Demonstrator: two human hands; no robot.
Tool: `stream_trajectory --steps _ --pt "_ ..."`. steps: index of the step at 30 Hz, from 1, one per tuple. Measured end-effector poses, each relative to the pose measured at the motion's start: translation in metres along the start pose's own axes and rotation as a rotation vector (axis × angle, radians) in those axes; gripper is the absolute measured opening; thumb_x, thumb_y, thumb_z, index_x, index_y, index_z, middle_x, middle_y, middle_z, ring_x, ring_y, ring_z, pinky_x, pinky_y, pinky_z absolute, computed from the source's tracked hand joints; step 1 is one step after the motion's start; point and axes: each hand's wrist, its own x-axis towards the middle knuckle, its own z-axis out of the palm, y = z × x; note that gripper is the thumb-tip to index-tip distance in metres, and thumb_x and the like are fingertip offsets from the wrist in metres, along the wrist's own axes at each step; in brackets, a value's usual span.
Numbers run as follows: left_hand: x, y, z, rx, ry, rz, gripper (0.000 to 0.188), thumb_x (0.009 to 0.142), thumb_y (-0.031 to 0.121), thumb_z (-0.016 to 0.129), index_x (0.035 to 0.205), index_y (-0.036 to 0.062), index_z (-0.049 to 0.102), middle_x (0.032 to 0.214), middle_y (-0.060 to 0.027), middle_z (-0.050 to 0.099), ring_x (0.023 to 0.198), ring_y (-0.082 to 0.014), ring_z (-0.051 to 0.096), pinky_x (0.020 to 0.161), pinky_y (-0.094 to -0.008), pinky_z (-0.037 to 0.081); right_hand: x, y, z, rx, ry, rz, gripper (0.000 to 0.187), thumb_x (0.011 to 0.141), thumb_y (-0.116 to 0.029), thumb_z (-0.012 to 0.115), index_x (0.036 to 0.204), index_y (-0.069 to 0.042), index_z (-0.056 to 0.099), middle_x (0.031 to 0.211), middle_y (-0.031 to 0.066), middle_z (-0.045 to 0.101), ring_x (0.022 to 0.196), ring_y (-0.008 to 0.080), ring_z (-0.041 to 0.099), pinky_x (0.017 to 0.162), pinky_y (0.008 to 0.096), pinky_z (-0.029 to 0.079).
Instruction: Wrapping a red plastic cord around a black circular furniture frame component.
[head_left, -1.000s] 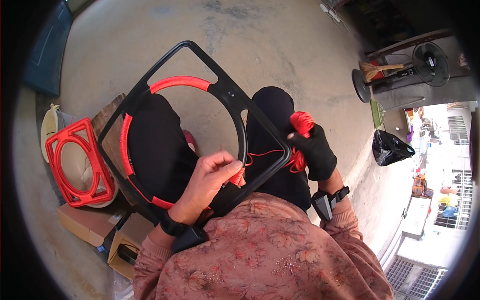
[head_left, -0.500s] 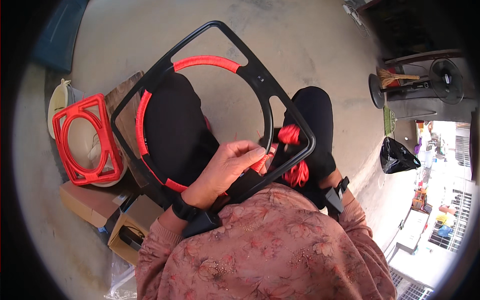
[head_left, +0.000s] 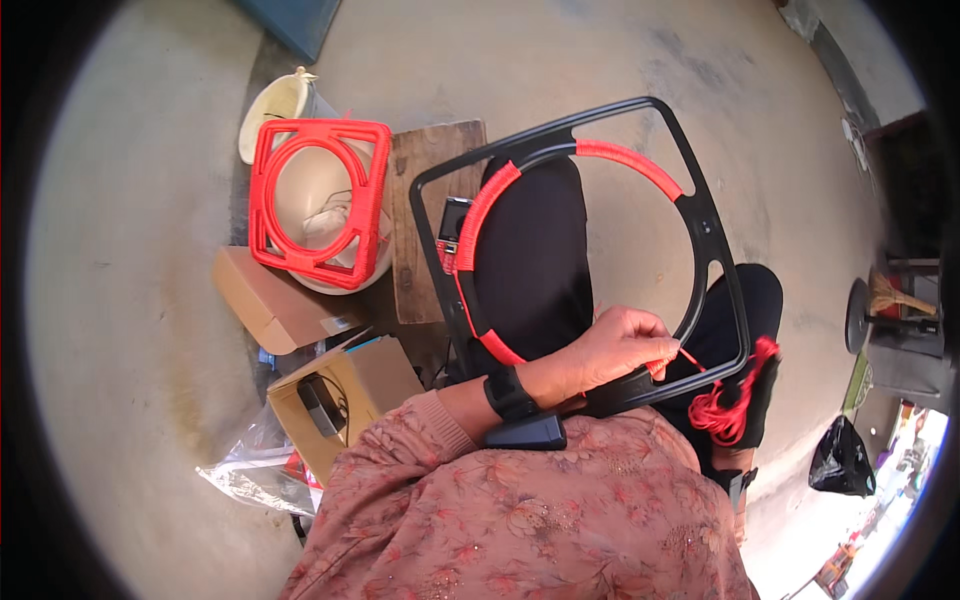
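Observation:
A black square frame [head_left: 707,225] with an inner ring lies tilted over my lap. Red cord is wound tightly round several stretches of the ring [head_left: 630,160], with bare black between. My left hand [head_left: 625,345] is closed in a pinch at the ring's near right part, on a short red winding [head_left: 657,368]. From there a strand runs right, under the frame's edge, to a loose red skein [head_left: 730,408] by my right leg. My right hand [head_left: 738,458] is at that skein, its fingers mostly hidden by cord and dark shadow; it appears closed on the cord.
To the left, a red square frame [head_left: 265,215] with a ring rests on a pale bucket [head_left: 380,262]. Beside it are a wooden board [head_left: 420,200] and an open cardboard box [head_left: 385,375] holding a black device. A black bag [head_left: 842,457] and a fan [head_left: 857,315] stand at right.
My right hand has drawn away from the ring to the right, carrying the red skein. The left hand still pinches the ring. The whole view has swung, shifting the scene rightward.

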Motion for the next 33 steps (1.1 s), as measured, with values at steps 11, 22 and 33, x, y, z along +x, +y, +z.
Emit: stream_trajectory --steps 11,22,33 --pt "-0.024 0.042 -0.019 0.451 0.217 0.286 0.017 0.093 0.014 0.057 0.093 -0.0015 0.064 0.082 -0.0054 0.065 0.074 -0.0081 0.059 0.067 -0.0243 0.049 -0.017 -0.009 -0.014 -1.187 -0.528 -0.936 0.046 0.071 -0.008 0.077 0.113 -0.007 0.06 0.082 0.0099 0.065 0.072 0.0277 0.066 0.06 0.0357 0.052" --pt "-0.132 0.057 -0.299 0.665 1.322 0.38 0.033 0.089 0.029 0.06 0.089 -0.0032 0.064 0.082 -0.0098 0.066 0.075 -0.0145 0.061 0.068 -0.0289 0.048 -0.022 -0.015 -0.009 -1.191 -0.523 -0.934 0.052 0.068 -0.009 0.078 0.116 -0.007 0.058 0.081 0.0091 0.064 0.072 0.0274 0.065 0.06 0.0343 0.052" --pt "-0.099 -0.007 -0.348 0.368 1.12 0.076 0.067 0.085 0.054 0.061 0.116 -0.0062 0.059 0.107 -0.0102 0.064 0.095 -0.0173 0.059 0.085 -0.0294 0.045 -0.03 -0.022 -0.006 -1.218 -0.496 -0.776 0.044 0.072 -0.006 0.075 0.114 -0.009 0.06 0.085 0.0098 0.065 0.071 0.0271 0.064 0.059 0.0338 0.051"
